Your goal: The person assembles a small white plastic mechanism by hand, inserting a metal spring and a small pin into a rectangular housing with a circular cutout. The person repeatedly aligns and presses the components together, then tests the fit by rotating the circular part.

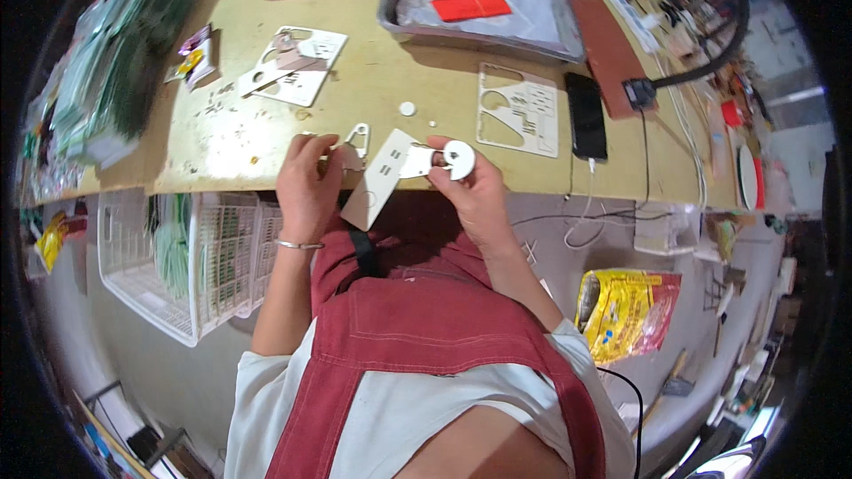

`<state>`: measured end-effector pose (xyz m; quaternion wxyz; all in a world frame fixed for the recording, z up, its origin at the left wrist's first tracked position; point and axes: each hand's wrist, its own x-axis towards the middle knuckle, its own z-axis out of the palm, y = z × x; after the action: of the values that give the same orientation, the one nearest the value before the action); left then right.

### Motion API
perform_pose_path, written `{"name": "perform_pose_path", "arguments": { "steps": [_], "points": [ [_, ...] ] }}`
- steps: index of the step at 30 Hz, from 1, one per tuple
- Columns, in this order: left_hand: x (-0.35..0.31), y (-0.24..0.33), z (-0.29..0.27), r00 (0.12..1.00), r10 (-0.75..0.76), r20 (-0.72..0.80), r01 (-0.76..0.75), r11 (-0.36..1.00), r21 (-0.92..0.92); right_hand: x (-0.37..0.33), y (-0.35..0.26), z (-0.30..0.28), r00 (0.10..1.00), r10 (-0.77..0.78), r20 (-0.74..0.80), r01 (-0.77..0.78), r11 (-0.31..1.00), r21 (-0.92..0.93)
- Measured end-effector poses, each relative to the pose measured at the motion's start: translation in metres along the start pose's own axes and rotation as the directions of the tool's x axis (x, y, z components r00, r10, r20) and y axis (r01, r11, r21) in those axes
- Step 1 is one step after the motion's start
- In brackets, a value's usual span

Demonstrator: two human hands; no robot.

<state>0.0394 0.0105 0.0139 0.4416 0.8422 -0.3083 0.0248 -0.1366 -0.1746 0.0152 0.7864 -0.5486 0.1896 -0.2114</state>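
A stack of greenish plastic sleeves [129,62] crowds the left end of the table [209,164], then it's fairly open tabletop until the left hand [309,176], right at the front edge. From here I can't tell if its curled fingers actually grip the looped white piece [351,158] beside them. Next, a white strip [380,182] slants out past the edge, over the lap. Right hand [477,191]'s got a round-headed white piece [461,167] pinched, right by the strip's upper end. Further right, a cutout panel [537,122] and black phone [586,120] eat up room.
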Motion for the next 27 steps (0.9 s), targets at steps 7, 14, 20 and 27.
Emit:
{"name": "perform_pose_path", "arguments": {
  "steps": [7, 14, 20, 27],
  "points": [
    [-0.001, 0.019, -0.005, 0.998, 0.060, -0.003, -0.060, 0.997, -0.038, 0.001, 0.004, -0.006, 0.998, -0.050, 0.030, 0.048, 0.997, 0.065],
    [-0.004, 0.062, -0.005, 0.941, 0.178, 0.286, -0.139, 0.979, -0.152, 0.001, 0.004, -0.011, 0.996, -0.019, 0.090, 0.008, 0.992, 0.127],
    [0.001, 0.083, 0.003, 0.871, 0.290, 0.396, -0.230, 0.954, -0.193, 0.000, 0.006, -0.015, 0.992, -0.053, 0.112, 0.040, 0.993, 0.112],
    [0.005, 0.089, 0.006, 0.859, 0.278, 0.430, -0.204, 0.956, -0.211, -0.001, -0.003, -0.020, 0.985, -0.068, 0.156, 0.045, 0.988, 0.149]
  ]
}}
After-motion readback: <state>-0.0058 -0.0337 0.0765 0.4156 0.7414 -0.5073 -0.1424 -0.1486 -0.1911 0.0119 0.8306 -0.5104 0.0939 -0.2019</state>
